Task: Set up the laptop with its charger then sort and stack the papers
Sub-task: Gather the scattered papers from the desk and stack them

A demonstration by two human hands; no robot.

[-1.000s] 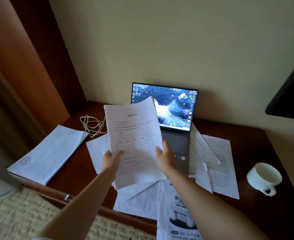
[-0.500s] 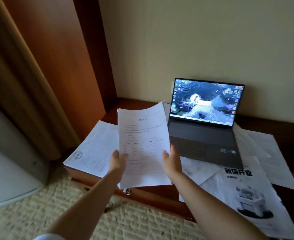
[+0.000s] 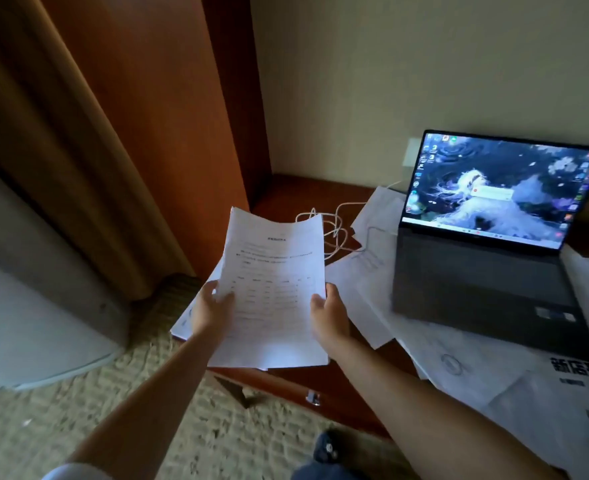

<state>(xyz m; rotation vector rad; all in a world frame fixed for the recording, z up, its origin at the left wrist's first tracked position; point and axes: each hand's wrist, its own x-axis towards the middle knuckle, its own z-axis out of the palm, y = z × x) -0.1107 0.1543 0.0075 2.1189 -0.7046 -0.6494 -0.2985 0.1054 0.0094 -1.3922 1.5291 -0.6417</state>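
Observation:
I hold a printed sheet (image 3: 275,282) over the left end of the wooden desk (image 3: 286,194). My left hand (image 3: 211,308) grips its left edge and my right hand (image 3: 327,311) grips its right edge. A corner of a paper stack (image 3: 181,323) shows beneath it. The open laptop (image 3: 487,247), screen lit, stands to the right on the desk. A white charger cable (image 3: 338,223) lies coiled behind the sheet and runs toward the laptop. Loose papers (image 3: 362,271) lie scattered under and in front of the laptop.
A wooden panel (image 3: 154,116) and curtain (image 3: 61,150) rise at the left. A white object (image 3: 26,323) stands on the carpet (image 3: 113,393) at lower left. A large printed poster sheet (image 3: 563,393) overhangs the desk's front right.
My view has swung left; both hands carried the sheet leftward over the stack at the desk's left end. The laptop now sits at the right of view.

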